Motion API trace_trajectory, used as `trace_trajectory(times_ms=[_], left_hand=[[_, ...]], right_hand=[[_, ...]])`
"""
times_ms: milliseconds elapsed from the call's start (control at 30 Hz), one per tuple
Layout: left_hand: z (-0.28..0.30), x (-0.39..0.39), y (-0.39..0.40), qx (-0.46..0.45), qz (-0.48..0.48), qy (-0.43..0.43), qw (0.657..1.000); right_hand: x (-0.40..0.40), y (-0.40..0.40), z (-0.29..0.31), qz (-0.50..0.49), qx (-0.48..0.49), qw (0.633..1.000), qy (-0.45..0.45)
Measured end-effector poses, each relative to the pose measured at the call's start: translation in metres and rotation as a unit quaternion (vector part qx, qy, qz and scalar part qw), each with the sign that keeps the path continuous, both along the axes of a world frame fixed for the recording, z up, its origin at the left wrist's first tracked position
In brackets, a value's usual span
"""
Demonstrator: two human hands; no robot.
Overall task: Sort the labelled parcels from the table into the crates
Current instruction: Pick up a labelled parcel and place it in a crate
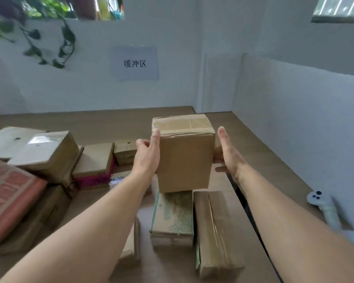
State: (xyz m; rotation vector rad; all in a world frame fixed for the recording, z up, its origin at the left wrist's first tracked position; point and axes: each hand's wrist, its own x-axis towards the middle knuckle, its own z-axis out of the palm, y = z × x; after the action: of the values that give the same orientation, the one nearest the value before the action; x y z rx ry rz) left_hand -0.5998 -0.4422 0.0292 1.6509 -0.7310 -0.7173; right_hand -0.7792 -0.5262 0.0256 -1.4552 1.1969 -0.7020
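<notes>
Both forearms are reaching out; my left hand (pixel 148 158) is gripping the taped cardboard box (pixel 184 154), my right hand (pixel 228 154) lying open-fingered alongside it.

we note a white paper sign (pixel 135 63) with three black characters taped to the pale wall (pixel 274 88). a trailing green plant (pixel 63 40) hangs at upper left. a pale controller (pixel 323 207) with dark buttons lies at right on the wooden surface.

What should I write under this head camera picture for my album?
Two hands, left and right, hold a taped cardboard box above parcels on a table.
</notes>
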Motion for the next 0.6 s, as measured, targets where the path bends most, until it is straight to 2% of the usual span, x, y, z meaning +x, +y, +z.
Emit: trace_trajectory(times_ms=[100, 233, 367, 533, 600], left_hand=[[-0.005, 0.003, 0.048, -0.013, 0.007, 0.047, 0.999], [-0.006, 0.014, 0.098, -0.031, -0.027, 0.059, 0.997], [-0.016, 0.024, 0.134, -0.003, -0.079, 0.007, 0.997], [-0.028, 0.027, 0.163, 0.037, -0.077, 0.058, 0.995], [-0.034, 0.027, 0.167, 0.063, -0.061, 0.041, 0.995]], right_hand=[[0.004, 0.030, -0.002, 0.038, -0.021, 0.999, -0.010], [0.009, 0.053, -0.002, 0.082, -0.044, 0.995, -0.045], [0.012, 0.080, -0.001, 0.161, -0.051, 0.985, 0.041], [0.008, 0.110, 0.004, 0.188, 0.036, 0.977, 0.093], [0.015, 0.119, 0.001, 0.184, 0.021, 0.973, 0.138]])
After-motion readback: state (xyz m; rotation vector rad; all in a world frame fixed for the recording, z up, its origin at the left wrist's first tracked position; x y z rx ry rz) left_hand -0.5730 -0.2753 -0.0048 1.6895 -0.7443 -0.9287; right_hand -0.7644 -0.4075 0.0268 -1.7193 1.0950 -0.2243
